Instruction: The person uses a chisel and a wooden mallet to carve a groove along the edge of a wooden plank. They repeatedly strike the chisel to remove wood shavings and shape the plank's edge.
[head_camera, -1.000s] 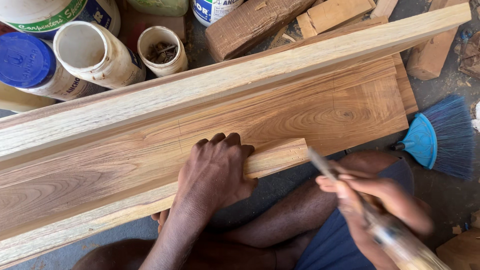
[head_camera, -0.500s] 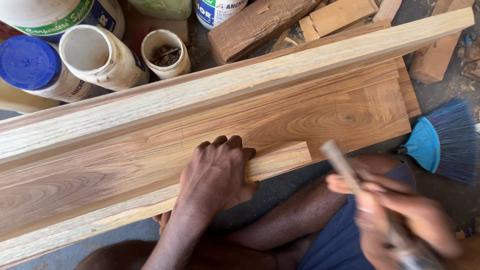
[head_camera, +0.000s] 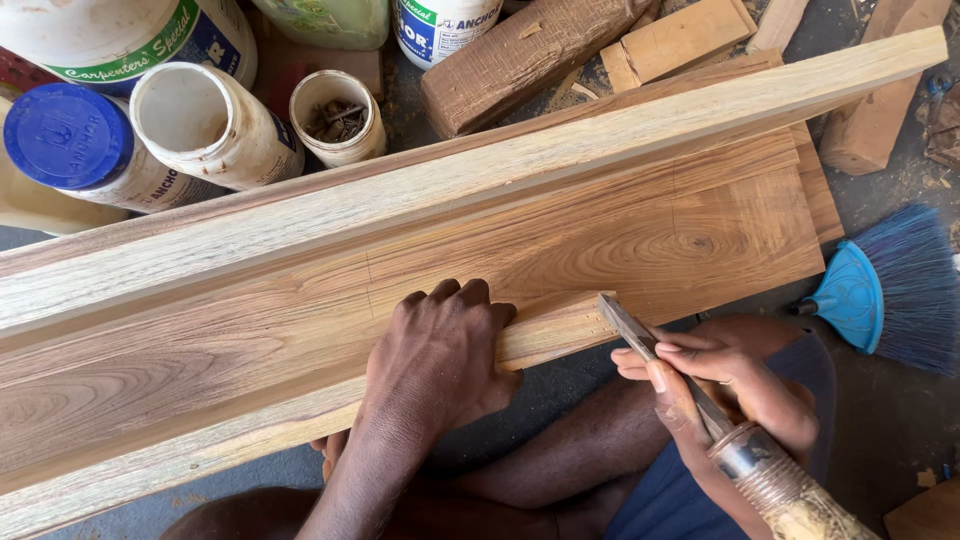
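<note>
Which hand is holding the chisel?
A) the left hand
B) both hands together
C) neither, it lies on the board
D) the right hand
D: the right hand grips the chisel, while the left hand presses flat on the board.

Two hands: left hand (head_camera: 440, 355), right hand (head_camera: 730, 385). One chisel (head_camera: 690, 395). One long board (head_camera: 450, 270). One blue brush (head_camera: 890, 290) beside the board. Above the board, six tubs (head_camera: 215, 125) and four wood offcuts (head_camera: 520, 50).
</note>
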